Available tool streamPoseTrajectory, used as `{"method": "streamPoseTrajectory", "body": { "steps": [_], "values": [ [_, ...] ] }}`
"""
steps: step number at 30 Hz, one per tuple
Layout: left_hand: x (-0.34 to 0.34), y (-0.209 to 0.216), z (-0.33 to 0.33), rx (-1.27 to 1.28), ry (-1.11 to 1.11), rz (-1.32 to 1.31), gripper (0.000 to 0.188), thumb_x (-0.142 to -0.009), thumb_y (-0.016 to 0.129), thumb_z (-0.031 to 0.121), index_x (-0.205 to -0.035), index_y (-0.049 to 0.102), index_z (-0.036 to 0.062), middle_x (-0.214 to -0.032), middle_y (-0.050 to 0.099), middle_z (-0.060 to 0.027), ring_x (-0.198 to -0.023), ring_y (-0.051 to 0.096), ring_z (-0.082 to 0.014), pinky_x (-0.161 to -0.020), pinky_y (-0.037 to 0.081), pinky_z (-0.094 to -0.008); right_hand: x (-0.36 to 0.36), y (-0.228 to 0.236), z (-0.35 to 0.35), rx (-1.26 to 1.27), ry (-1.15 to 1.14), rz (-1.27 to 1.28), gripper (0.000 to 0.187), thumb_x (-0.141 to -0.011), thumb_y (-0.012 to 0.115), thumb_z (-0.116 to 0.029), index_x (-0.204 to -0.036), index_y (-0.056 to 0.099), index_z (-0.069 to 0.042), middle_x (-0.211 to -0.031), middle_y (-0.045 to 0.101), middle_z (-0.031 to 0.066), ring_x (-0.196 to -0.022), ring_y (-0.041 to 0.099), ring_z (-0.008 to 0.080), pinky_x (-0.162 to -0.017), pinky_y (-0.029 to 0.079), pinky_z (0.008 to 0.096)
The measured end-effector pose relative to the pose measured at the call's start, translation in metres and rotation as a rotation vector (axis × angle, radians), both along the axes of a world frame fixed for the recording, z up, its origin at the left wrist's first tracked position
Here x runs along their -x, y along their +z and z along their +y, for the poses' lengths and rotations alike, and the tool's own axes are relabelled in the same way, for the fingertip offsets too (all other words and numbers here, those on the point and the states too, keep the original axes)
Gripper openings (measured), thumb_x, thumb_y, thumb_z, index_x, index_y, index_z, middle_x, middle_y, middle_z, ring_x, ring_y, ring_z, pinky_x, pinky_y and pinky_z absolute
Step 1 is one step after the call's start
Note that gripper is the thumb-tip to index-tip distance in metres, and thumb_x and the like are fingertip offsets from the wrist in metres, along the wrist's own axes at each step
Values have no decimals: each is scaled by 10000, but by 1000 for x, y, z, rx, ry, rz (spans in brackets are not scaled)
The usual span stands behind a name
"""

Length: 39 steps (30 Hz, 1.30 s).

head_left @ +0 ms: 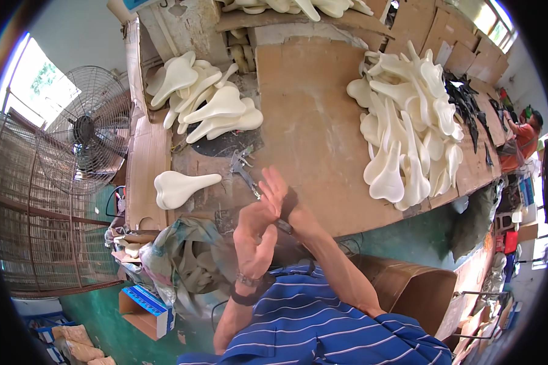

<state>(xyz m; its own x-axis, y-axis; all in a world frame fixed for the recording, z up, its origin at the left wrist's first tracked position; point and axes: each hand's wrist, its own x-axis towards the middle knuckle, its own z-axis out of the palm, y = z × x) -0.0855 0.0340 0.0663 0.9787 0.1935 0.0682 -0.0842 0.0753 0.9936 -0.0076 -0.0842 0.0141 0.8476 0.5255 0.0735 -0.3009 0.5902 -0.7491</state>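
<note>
My left hand (254,234) and my right hand (275,190) meet over the near edge of the cardboard-covered table (310,134). The right fingers stretch upward, pressed lightly together, with a dark band on that wrist. Against its palm side rests my left hand, thumb apart and its fingers partly hidden; no object shows in either hand. Just beyond them lies a silver metal gun-shaped tool, like a spray gun (242,167). To its left is a single cream bicycle saddle shell (179,188), lying flat.
Cream saddle shells are piled at the back left (219,103) and in a larger heap at the right (402,115). Black pieces (466,100) lie beyond that heap. A fan (84,131) stands left; a plastic sack (192,261) sits below the table. Another person (523,140) is far right.
</note>
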Motion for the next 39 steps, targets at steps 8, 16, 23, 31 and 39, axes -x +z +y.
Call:
{"method": "streamPoseTrajectory", "body": {
  "steps": [8, 16, 23, 31, 39],
  "values": [
    [-15, 3, 2, -822, 179, -92, 281, -875, 779, 145, -1111, 738, -1, -976, 628, -120, -875, 626, -245, -788, 513, -373, 4, -29, 7, 721, -194, -610, 822, -1010, 558, -159, -1663, 77, -25, -1713, 83, 267, -1583, 101, 440, -1272, 137, 501],
    [-26, -18, 40, -497, -275, 64, 196, -793, 819, 71, -891, 673, -16, -870, 580, -62, -745, 517, -174, -684, 432, -305, 10, -48, 5, 1079, -282, -884, 1017, -878, 725, -174, -1664, 88, -73, -1698, 49, 300, -1546, 70, 555, -1245, 206, 572],
    [2, -29, 4, -456, -428, -42, 214, -768, 831, 33, -899, 667, -10, -843, 581, -82, -731, 562, -205, -658, 445, -338, -12, -59, 33, 1394, -271, -623, 936, -919, 741, -400, -1626, 225, -68, -1655, 197, 308, -1486, 239, 565, -1194, 274, 624],
    [-26, -11, -4, -700, 45, -192, 241, -798, 821, 83, -1009, 713, 38, -911, 597, -91, -797, 587, -233, -693, 470, -353, -66, -75, 22, 613, -132, -64, 435, -1036, 630, -245, -1360, 585, 42, -1317, 640, 158, -1148, 670, 286, -925, 577, 379],
    [-13, -53, -25, 301, -196, 192, 856, -883, 824, 171, -1555, 322, 0, -1274, 585, -86, -1142, 601, -178, -964, 529, -343, -70, -25, 21, 134, -263, 283, 314, -1055, 550, -118, -1311, 588, 60, -1214, 674, 171, -1046, 686, 252, -933, 596, 396]
  ]
}}
